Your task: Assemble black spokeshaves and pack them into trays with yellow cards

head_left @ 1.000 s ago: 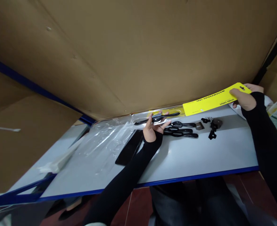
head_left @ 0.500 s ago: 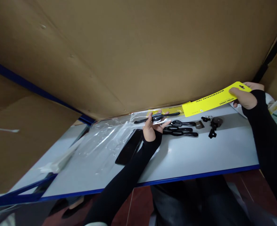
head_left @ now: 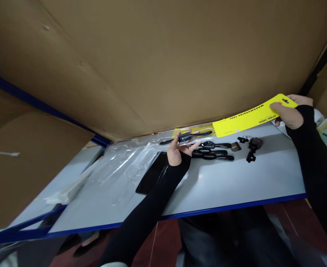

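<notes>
In the head view, my left hand [head_left: 176, 154] is closed on a clear plastic blister shell, its fingers around the near side. Within the shell's outline lies a black spokeshave [head_left: 184, 138], handles pointing left and right. My right hand [head_left: 290, 115] pinches the right end of a yellow card [head_left: 244, 120] printed "SPOKE SHAVE" and "WOODWORKING TOOL". The card's left end comes up to the shell's right end; whether it has entered the shell I cannot tell. Several more black spokeshaves [head_left: 215, 152] lie on the table just right of my left hand.
Small dark metal parts [head_left: 251, 157] and a brownish piece [head_left: 235, 147] lie on the grey table [head_left: 235, 181]. Clear plastic shells [head_left: 118, 159] spread to the left, beside a flat black object [head_left: 151, 173]. A tall cardboard wall [head_left: 163, 66] stands behind.
The shell in my left hand has turned slightly and lies flatter to view. My right hand has brought the yellow card a little left and up, its left end nearer the shell.
</notes>
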The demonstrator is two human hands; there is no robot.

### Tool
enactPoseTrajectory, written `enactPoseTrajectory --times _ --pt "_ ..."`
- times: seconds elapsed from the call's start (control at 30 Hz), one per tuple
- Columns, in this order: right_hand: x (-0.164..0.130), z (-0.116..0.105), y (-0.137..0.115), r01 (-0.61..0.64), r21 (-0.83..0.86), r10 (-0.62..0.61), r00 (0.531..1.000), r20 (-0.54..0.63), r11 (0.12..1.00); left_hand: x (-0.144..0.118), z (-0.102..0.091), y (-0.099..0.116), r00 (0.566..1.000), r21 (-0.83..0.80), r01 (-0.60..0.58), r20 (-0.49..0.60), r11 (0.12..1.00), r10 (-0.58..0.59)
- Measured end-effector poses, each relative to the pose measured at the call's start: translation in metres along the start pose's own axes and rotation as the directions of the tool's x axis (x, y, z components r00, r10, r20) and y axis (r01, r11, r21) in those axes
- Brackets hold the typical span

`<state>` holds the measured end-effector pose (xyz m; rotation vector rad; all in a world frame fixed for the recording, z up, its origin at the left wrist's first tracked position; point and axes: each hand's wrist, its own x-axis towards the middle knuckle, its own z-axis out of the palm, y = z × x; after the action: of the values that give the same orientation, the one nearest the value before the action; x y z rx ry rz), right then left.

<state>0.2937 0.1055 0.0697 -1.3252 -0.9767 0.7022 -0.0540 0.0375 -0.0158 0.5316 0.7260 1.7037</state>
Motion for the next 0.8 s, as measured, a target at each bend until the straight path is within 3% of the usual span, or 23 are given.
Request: enactPoseTrajectory --times 0.37,0.53,0.7,0.8 --pt "-0.019 0.009 -0.013 -0.025 -0.08 0.024 1.0 -0.015 0.997 -0.001 -0.001 -0.001 1.0 -0.005 0.015 0.007 1.0 -0.015" --pt "-0.014 0.018 0.003 -0.087 -0.008 0.088 0.994 0.066 0.996 0.004 -0.003 -0.001 0.998 0.005 0.004 -0.071 1.0 -0.004" --pt "-0.004 0.016 0.016 -0.173 -0.015 0.174 0.979 0.106 0.985 0.004 -0.001 -0.001 1.0 0.054 0.017 -0.02 0.998 -0.016" --pt "-0.006 0.017 0.017 -0.217 -0.03 0.219 0.967 0.132 0.976 0.002 0.004 -0.004 0.996 0.073 -0.027 -0.085 0.997 0.033"
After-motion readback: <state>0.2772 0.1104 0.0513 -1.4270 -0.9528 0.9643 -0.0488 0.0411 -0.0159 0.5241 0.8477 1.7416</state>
